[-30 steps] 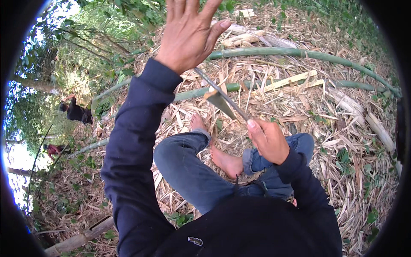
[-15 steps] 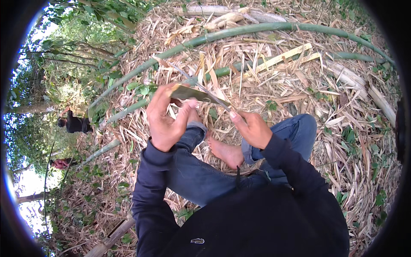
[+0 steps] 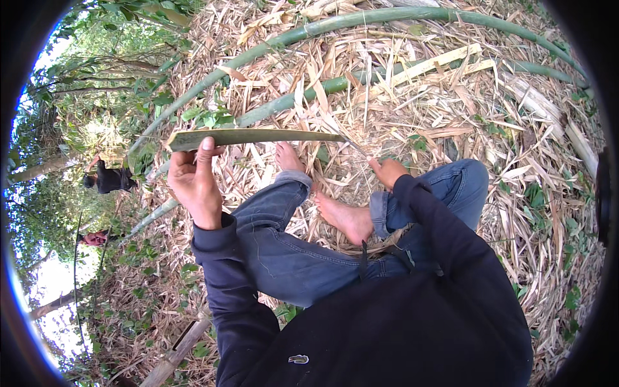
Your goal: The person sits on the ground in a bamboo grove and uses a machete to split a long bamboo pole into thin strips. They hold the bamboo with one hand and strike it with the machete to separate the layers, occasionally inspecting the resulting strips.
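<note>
My left hand (image 3: 196, 190) is closed on a long green bamboo strip (image 3: 271, 136), pinching it near its wider left end with the thumb on the near face. The strip lies nearly level above my bare feet and narrows toward the right. My right hand (image 3: 388, 173), beside my right knee, is closed on a knife (image 3: 356, 148). Its thin blade points up and left to the strip's narrow right end; whether it touches is unclear. The handle is hidden in my fingers.
Green bamboo poles (image 3: 309, 29) lie curved across dry leaf litter ahead. A pale split piece (image 3: 435, 62) and a weathered log (image 3: 535, 97) lie toward the right. Two other people are far left, one in dark clothing (image 3: 111, 178). A wooden piece (image 3: 174, 358) lies at lower left.
My left hand has moved left and down with the bamboo strip, which now stretches out level. My right hand has shifted slightly right with the knife, whose blade no longer crosses the strip's middle.
</note>
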`<state>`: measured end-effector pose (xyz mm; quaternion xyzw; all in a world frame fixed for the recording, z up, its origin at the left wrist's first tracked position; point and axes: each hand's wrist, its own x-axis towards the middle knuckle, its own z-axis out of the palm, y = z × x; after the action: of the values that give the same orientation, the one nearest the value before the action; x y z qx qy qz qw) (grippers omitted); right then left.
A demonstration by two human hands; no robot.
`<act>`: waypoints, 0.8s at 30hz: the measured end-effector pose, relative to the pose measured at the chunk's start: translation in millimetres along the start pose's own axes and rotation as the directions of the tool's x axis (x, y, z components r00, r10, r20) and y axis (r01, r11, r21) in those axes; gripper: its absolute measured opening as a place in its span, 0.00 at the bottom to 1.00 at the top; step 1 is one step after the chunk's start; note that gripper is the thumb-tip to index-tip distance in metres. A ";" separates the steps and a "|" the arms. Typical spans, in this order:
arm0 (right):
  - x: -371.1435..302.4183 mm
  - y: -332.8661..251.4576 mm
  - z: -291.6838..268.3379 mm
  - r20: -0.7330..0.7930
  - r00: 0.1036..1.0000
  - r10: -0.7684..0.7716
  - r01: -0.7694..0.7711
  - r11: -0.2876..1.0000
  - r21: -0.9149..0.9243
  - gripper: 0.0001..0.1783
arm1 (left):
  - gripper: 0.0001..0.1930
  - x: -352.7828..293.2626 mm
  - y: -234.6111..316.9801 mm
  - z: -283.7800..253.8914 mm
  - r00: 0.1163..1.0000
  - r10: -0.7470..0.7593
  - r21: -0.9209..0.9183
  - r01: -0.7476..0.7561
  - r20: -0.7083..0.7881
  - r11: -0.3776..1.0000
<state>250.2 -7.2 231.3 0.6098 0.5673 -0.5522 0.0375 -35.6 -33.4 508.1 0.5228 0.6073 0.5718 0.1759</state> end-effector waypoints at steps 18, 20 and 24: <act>12.9 39.2 -4.8 0.011 0.996 0.090 -0.089 0.995 -0.053 0.46 | 0.10 3.4 -10.0 -12.8 0.994 0.039 -0.048 -0.044 -0.103 0.998; 15.3 32.6 -8.3 0.082 0.986 0.146 -0.148 0.989 0.012 0.45 | 0.12 5.6 -1.2 -21.3 0.985 0.092 -0.045 -0.100 -0.148 0.994; 10.7 45.7 -1.2 0.059 0.992 0.111 -0.114 0.993 0.039 0.44 | 0.19 6.5 -2.6 -20.9 0.993 0.058 -0.016 -0.060 -0.101 0.998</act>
<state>281.8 -15.5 197.6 0.6255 0.5189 -0.5782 0.0718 -56.2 -38.1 514.3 0.5093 0.5942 0.6082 0.1330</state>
